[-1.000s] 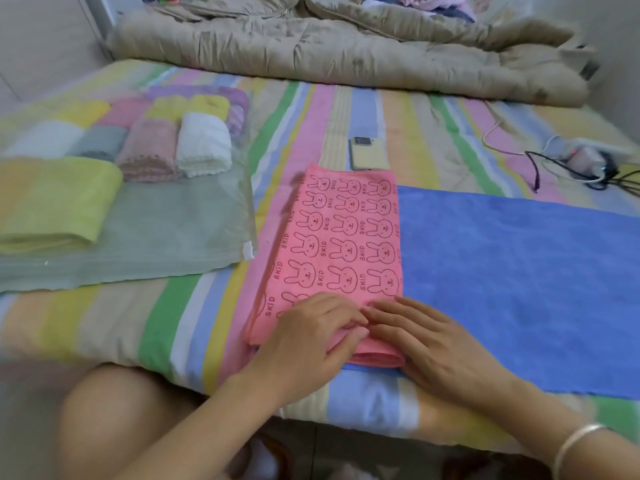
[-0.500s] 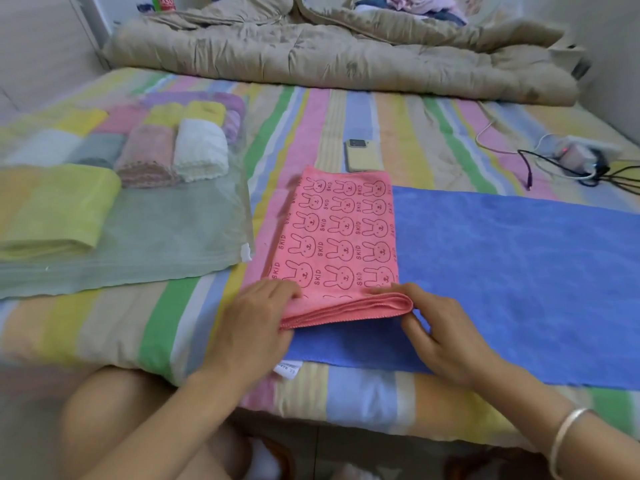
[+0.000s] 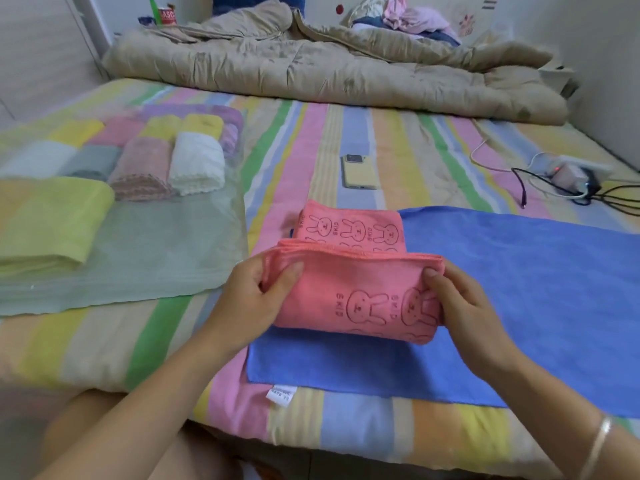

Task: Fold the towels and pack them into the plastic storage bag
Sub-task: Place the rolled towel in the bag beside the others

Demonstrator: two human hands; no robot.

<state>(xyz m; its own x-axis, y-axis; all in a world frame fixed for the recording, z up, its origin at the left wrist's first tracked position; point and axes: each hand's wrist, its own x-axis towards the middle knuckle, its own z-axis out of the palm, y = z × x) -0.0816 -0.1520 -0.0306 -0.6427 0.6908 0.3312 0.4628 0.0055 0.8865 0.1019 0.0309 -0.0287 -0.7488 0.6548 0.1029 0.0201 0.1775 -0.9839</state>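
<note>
Pink towel (image 3: 360, 292) near edge lifted, folded forward since earlier — both hands pinching ends.

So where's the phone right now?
The phone lies flat on the striped bedsheet near the middle of the head view, just beyond the pink bunny towel, with the plastic storage bag off to its left.

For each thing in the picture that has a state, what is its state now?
pink towel: half folded, near end lifted
left hand: pinching its left edge
right hand: pinching its right edge
blue towel: spread flat
storage bag: lying flat, part filled
green towel: folded, on bag
phone: face down
</note>
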